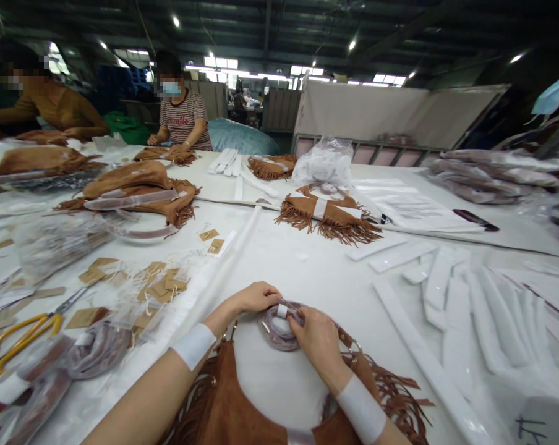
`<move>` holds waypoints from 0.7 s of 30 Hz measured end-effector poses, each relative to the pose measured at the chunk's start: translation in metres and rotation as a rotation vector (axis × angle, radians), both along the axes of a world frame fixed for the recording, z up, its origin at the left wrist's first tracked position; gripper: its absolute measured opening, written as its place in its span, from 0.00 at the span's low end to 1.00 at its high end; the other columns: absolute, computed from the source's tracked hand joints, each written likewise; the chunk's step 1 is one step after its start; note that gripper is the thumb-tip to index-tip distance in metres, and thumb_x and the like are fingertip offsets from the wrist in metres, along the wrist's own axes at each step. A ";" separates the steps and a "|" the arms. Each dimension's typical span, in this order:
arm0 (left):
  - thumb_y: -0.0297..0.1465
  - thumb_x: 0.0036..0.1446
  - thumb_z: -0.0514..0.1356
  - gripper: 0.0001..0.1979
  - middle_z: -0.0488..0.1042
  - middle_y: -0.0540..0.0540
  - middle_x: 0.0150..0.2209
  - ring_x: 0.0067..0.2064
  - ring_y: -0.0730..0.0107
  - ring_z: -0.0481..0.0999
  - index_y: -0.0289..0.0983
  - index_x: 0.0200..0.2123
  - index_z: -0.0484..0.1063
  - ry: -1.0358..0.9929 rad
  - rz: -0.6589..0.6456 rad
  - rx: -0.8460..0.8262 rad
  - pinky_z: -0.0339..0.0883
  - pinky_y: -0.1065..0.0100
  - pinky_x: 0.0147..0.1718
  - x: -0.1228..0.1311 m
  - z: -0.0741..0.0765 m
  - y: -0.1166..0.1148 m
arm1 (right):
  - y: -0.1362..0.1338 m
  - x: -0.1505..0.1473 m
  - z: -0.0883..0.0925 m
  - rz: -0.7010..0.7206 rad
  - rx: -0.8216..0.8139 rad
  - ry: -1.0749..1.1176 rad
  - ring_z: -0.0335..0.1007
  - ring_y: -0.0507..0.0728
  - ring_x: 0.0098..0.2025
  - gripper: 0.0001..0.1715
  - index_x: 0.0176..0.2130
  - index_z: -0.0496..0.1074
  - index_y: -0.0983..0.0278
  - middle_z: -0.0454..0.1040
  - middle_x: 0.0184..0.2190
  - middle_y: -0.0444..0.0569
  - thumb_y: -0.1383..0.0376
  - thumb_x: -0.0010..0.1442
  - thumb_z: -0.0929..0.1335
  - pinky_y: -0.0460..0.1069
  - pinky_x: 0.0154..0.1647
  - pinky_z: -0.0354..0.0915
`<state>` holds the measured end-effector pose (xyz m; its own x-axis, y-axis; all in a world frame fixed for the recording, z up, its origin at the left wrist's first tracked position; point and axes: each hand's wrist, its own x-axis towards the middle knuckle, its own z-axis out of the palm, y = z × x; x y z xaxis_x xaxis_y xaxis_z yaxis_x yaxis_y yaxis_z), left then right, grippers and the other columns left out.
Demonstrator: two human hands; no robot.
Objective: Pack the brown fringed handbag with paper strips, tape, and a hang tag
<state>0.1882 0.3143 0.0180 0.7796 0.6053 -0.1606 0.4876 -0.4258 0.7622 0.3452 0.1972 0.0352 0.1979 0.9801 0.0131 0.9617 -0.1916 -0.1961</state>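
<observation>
A coiled bag strap in clear plastic wrap (pixel 279 334), with a white band round its top, lies on the white table. My left hand (pixel 260 296) has its fingers closed at the upper left edge of the coil. From the right, my right hand (pixel 317 337) pinches the coil's upper right part; its fingertips partly hide what they grip. Under my forearms is a brown suede fringed handbag (pixel 224 395), its curved opening facing the coil. The bag's handle runs behind my right hand, with metal rings at its ends.
Yellow-handled scissors (pixel 24 343), kraft tags (pixel 163 284) and another wrapped strap coil (pixel 98 349) lie left. White padded strips (pixel 451 321) spread right. A fringed bag (pixel 326 210) sits ahead. Two people work across the table, including one in a striped shirt (pixel 184 117).
</observation>
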 end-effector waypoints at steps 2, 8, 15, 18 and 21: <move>0.38 0.54 0.58 0.15 0.76 0.50 0.34 0.34 0.70 0.72 0.36 0.39 0.75 0.018 0.002 0.017 0.61 0.74 0.31 0.000 0.001 -0.002 | 0.001 0.003 0.000 0.028 0.005 -0.027 0.74 0.58 0.34 0.10 0.37 0.74 0.62 0.77 0.33 0.50 0.61 0.62 0.65 0.49 0.33 0.59; 0.34 0.46 0.62 0.14 0.74 0.47 0.34 0.34 0.65 0.71 0.37 0.38 0.70 0.113 0.097 0.159 0.58 0.70 0.30 0.012 0.001 -0.016 | 0.003 0.020 -0.010 0.057 0.031 0.013 0.72 0.57 0.37 0.09 0.40 0.72 0.62 0.74 0.36 0.49 0.60 0.62 0.67 0.48 0.35 0.61; 0.32 0.50 0.60 0.12 0.75 0.47 0.35 0.36 0.65 0.72 0.38 0.40 0.68 0.164 0.088 0.241 0.61 0.70 0.33 0.020 0.001 -0.019 | 0.012 0.023 -0.010 -0.037 -0.006 -0.018 0.72 0.58 0.38 0.21 0.47 0.69 0.60 0.69 0.43 0.50 0.53 0.58 0.70 0.48 0.33 0.61; 0.31 0.53 0.59 0.12 0.75 0.45 0.39 0.41 0.63 0.73 0.37 0.42 0.69 0.189 0.070 0.286 0.63 0.69 0.38 0.022 0.000 -0.023 | 0.010 0.018 -0.011 -0.011 -0.071 -0.040 0.73 0.58 0.37 0.16 0.40 0.71 0.61 0.72 0.36 0.48 0.52 0.60 0.67 0.49 0.33 0.60; 0.33 0.58 0.56 0.11 0.73 0.42 0.41 0.45 0.60 0.72 0.37 0.43 0.71 0.230 0.052 0.337 0.63 0.66 0.43 0.026 -0.002 -0.027 | 0.010 0.013 -0.013 -0.043 -0.055 -0.052 0.73 0.57 0.36 0.14 0.42 0.70 0.60 0.73 0.37 0.48 0.53 0.63 0.66 0.48 0.32 0.61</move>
<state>0.2141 0.2877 0.0162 0.7134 0.6915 -0.1135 0.6566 -0.6032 0.4527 0.3582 0.2067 0.0217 0.2405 0.9702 -0.0292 0.9610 -0.2422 -0.1336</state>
